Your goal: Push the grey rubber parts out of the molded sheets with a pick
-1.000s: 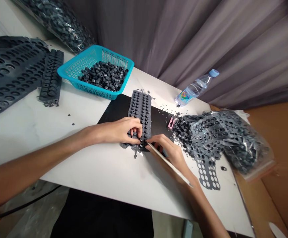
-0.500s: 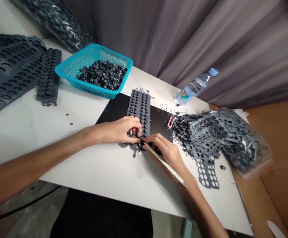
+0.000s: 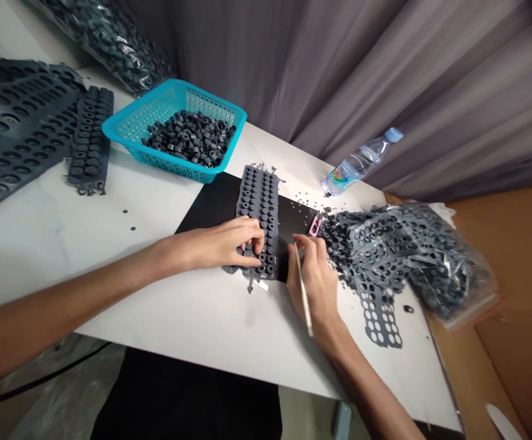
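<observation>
The left hand [image 3: 240, 242] is laid on the lower part of a studded grey sheet [image 3: 259, 201], its fingers curled; whether the sheet is pinched cannot be told. A thin white stick [image 3: 304, 296] is grasped in the right hand [image 3: 314, 278], which is held just to the right of the sheet, apart from it. The sheet is spread partly beneath the left hand and stretches away beyond it, over a black mat [image 3: 211, 205] on the white table [image 3: 178, 324].

Beyond the right hand, pink snips [image 3: 314, 226] are seen beside a heap of dark pieces [image 3: 336, 235]. To that hand's right, holed grey sheets [image 3: 380, 244] are piled against a filled clear bag [image 3: 458, 275]. Farther beyond, a clear bottle [image 3: 355, 168] is seen lying tilted. Beyond the left hand, dark rings [image 3: 192, 137] are held in a blue basket [image 3: 169, 164]; another studded strip [image 3: 90, 137] is placed farther left.
</observation>
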Tool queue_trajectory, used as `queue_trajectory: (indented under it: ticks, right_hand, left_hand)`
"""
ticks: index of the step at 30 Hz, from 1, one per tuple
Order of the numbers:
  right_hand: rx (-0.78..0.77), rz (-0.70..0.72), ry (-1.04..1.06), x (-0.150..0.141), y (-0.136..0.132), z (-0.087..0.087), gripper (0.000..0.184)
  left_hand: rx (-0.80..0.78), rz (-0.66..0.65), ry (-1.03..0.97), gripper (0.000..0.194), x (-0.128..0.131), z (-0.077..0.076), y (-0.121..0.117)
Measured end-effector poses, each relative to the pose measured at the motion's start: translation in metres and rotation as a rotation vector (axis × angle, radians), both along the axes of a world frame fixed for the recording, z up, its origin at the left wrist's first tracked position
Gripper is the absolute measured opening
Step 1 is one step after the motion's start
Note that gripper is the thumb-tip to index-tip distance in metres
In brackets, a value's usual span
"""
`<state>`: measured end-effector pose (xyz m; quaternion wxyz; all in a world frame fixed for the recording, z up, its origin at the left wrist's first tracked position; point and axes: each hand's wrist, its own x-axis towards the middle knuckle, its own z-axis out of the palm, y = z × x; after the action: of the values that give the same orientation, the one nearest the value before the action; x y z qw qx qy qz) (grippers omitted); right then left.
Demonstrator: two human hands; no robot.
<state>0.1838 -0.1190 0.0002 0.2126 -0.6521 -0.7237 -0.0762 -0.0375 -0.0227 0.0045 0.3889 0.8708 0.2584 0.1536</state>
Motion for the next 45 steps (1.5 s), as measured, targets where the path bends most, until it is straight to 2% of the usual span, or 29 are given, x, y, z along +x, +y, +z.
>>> queue_trajectory:
  ticks: [5, 7, 10, 12, 15, 18, 21, 39, 45]
  right_hand:
    - [0.041, -0.194, -0.038, 0.051, 0.011, 0.006, 0.032]
    - [0.003, -0.180, 0.027, 0.061, 0.012, 0.007, 0.034]
    - [-0.144, 0.011, 0.264, 0.054, 0.009, 0.009, 0.038]
    - [-0.252, 0.187, 0.391, 0.039, 0.007, 0.011, 0.029]
    - [-0.310, 0.407, 0.434, 0.019, 0.004, 0.015, 0.015]
    - [-0.311, 0.518, 0.416, 0.014, 0.005, 0.017, 0.013]
    - [-0.331, 0.561, 0.391, 0.017, 0.006, 0.019, 0.013]
    - [-0.322, 0.541, 0.291, 0.013, 0.004, 0.025, 0.013]
    - [-0.228, 0.502, 0.164, 0.014, 0.008, 0.014, 0.018]
  left_hand:
    - [0.024, -0.042, 0.004, 0.015, -0.001, 0.003, 0.000]
    - [0.014, -0.039, 0.008, 0.015, -0.001, 0.004, -0.002]
    - [-0.024, 0.003, 0.003, 0.021, -0.002, 0.007, -0.006]
    - [-0.015, 0.025, -0.002, 0.024, -0.003, 0.007, -0.008]
    - [0.098, 0.047, -0.015, 0.025, -0.005, 0.006, -0.008]
    - [0.208, 0.063, -0.011, 0.030, -0.007, 0.005, -0.006]
    - [0.209, 0.056, 0.016, 0.031, -0.008, 0.005, -0.004]
    - [0.175, 0.021, 0.020, 0.026, -0.004, 0.007, -0.001]
    - [0.170, 0.030, 0.005, 0.026, -0.004, 0.005, -0.001]
